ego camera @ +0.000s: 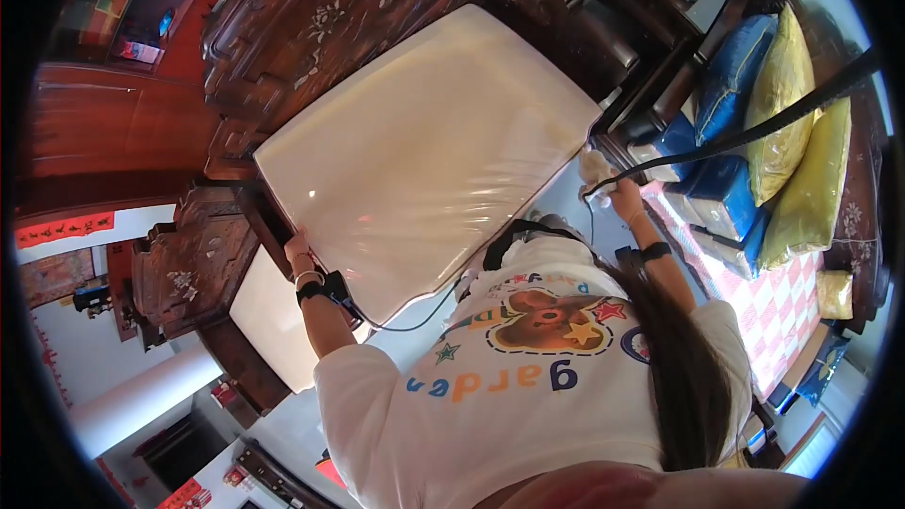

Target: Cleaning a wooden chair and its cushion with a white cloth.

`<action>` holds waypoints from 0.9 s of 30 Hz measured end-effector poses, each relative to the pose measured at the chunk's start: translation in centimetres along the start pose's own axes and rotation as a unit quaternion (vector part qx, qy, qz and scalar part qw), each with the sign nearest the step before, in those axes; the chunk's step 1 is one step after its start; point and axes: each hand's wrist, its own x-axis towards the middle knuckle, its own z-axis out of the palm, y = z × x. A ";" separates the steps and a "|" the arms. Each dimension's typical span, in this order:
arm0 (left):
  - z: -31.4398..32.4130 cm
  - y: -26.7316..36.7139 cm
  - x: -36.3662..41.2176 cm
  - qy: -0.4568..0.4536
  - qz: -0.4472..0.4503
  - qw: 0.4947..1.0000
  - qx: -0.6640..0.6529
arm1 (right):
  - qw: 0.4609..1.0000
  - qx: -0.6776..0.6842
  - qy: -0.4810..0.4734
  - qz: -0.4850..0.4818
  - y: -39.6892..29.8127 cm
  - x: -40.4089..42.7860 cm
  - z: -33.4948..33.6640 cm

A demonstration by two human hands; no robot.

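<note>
A large beige seat cushion [431, 162] with a glossy, creased cover lies on a carved dark wooden sofa [332, 35] in front of me. At the cushion's left edge is my left hand [300, 249], its fingers against the border; whether they grip it is too small to tell. A crumpled off-white cloth [595, 168] is bunched in my right hand [625, 199], beside the cushion's right corner. Both wrists carry black straps, and a thin cable runs from the left one. Beneath the cushion's front edge, part of the pale floor [417, 322] shows.
At right, blue cushions [735, 78] and yellow cushions [781, 113] rest on a seat with a pink-and-white checked cover [771, 318]. A black strap [735, 141] crosses that side. Another beige cushion [272, 318] sits on a carved wooden chair at left. Red-brown cabinets [120, 127] stand beyond.
</note>
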 end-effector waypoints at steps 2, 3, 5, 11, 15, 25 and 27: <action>2.0 -1.2 1.5 0.017 -0.006 1.000 0.004 | 1.000 0.000 -0.003 0.004 -1.5 0.2 -0.5; 2.7 -1.8 2.1 0.036 -0.010 0.999 0.011 | 1.000 -0.013 -0.003 0.003 -2.0 0.4 -0.7; 3.8 1.4 -1.7 0.032 0.007 0.998 0.044 | 1.000 -0.024 0.004 0.006 -2.8 0.4 -1.0; 6.1 -0.8 -0.7 -0.017 0.031 0.996 0.085 | 0.992 -0.058 -0.103 0.040 -3.2 1.4 -0.8; 7.2 -0.2 -3.1 0.021 0.085 0.994 0.071 | 0.987 -0.102 -0.123 0.015 -2.5 3.1 -0.9; 22.9 -6.7 -11.6 -0.324 0.079 0.942 0.030 | 0.986 -0.130 -0.088 -0.049 -8.6 5.1 -3.2; 22.1 -5.3 -14.5 -0.507 0.057 0.854 -0.106 | 0.993 -0.072 -0.074 -0.053 -8.8 5.2 -3.2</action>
